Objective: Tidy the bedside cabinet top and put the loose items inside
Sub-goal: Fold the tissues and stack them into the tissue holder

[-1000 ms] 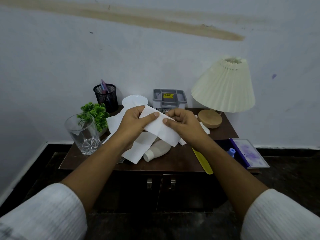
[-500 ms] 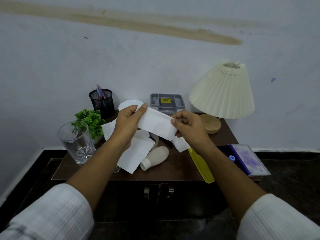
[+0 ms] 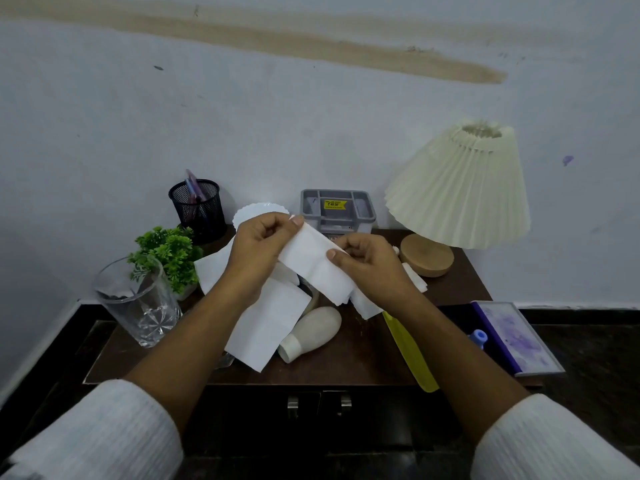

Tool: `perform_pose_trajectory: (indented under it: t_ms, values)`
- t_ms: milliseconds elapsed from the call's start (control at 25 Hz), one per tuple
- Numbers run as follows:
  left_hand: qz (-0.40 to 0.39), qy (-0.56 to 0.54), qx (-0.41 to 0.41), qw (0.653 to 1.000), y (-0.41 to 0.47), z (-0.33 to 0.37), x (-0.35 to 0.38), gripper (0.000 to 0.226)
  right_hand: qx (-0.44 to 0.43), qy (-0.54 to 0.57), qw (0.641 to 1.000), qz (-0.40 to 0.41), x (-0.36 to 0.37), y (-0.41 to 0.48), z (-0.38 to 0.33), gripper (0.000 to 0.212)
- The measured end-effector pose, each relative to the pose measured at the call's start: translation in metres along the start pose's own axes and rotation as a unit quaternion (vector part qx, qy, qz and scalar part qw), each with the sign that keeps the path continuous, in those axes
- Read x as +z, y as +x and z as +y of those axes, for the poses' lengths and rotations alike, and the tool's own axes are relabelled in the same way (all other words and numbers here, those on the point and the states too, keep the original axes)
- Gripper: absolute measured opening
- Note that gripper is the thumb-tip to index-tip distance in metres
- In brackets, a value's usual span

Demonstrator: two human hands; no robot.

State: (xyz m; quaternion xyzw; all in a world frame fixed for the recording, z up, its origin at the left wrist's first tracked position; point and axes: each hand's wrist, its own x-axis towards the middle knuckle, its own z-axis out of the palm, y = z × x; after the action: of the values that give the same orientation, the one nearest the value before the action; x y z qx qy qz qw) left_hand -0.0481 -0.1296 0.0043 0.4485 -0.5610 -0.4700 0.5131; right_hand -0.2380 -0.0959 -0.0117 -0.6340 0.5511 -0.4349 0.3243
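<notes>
Here, white tissue (image 3: 311, 268) stretched between left hand (image 3: 258, 258) and right hand (image 3: 370, 268), both pinching it

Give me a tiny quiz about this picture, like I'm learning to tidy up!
1. True or false: the left hand and the right hand both pinch the paper.
2. What lies on its side on the cabinet? A bottle, B shoe, C ball.
3. Fill in: the pen cup stands behind the green ____.

Key: 1 true. 2 A. 3 plant.
</notes>
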Motion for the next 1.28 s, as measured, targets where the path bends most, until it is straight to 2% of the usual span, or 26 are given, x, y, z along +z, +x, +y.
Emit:
perform_pose_trajectory:
  t_ms: [40, 120, 200, 360, 440, 520, 560, 640, 720, 840, 960, 1160, 1280]
  values:
    - [-0.019, -0.022, -0.025, 0.999, 0.000, 0.001, 0.001, 0.017, 0.005, 0.020, 1.000, 0.008, 0.000, 0.001, 0.000, 0.014]
    - [-0.074, -0.050, -0.080, 0.993, 0.000, -0.003, 0.006, 0.026, 0.019, 0.071, 0.997, 0.033, -0.001, 0.004, 0.000, 0.014]
    - [-0.065, -0.057, -0.097, 0.992, 0.001, -0.006, 0.012, 0.030, 0.027, 0.097, 0.994, 0.049, -0.001, 0.007, 0.001, 0.013]
    - [0.051, -0.164, -0.129, 0.977, 0.021, -0.008, 0.004, 0.020, 0.034, 0.003, 0.989, 0.146, -0.002, 0.011, 0.013, 0.012]
    - [0.054, -0.241, -0.169, 0.954, 0.031, -0.012, -0.004, 0.040, 0.041, -0.040, 0.983, 0.177, -0.005, 0.015, 0.021, 0.018]
    - [0.032, -0.268, -0.182, 0.946, 0.037, -0.015, -0.007, 0.062, 0.050, -0.061, 0.980, 0.184, -0.004, 0.017, 0.023, 0.024]
    - [0.030, -0.268, -0.183, 0.946, 0.039, -0.015, -0.006, 0.063, 0.051, -0.070, 0.978, 0.189, -0.003, 0.019, 0.024, 0.027]
    - [0.029, -0.262, -0.193, 0.945, 0.042, -0.013, -0.003, 0.048, 0.051, -0.091, 0.974, 0.202, -0.003, 0.020, 0.021, 0.031]
    - [0.022, -0.257, -0.205, 0.944, 0.044, -0.011, 0.001, 0.028, 0.057, -0.069, 0.977, 0.191, -0.005, 0.021, 0.017, 0.032]
    - [0.015, -0.246, -0.220, 0.944, 0.043, -0.011, 0.003, 0.015, 0.104, 0.059, 0.981, 0.151, -0.006, 0.024, 0.012, 0.045]
    - [-0.007, -0.248, -0.233, 0.940, 0.041, -0.010, 0.002, 0.013, 0.147, 0.082, 0.977, 0.128, -0.008, 0.024, 0.013, 0.056]
    - [-0.018, -0.250, -0.232, 0.940, 0.038, -0.006, -0.006, 0.019, 0.141, 0.083, 0.979, 0.120, -0.013, 0.015, 0.012, 0.046]
    - [-0.027, -0.246, -0.236, 0.940, 0.031, -0.002, -0.009, 0.031, 0.140, 0.085, 0.978, 0.126, -0.014, 0.009, 0.008, 0.044]
